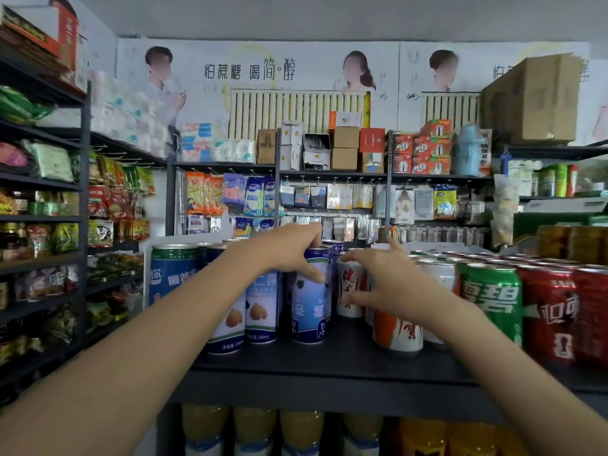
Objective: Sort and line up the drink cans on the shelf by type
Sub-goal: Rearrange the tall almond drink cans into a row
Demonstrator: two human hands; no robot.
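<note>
Likely slick and heavy, the blue can (311, 301) suits its top grip by the left hand (289, 251); right hand (378, 281) spread, apparently touching a white can (349, 291)

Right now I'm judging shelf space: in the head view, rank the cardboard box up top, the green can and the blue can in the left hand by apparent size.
1. cardboard box
2. green can and blue can: look alike, unranked; left hand covers the blue can's top.
</note>
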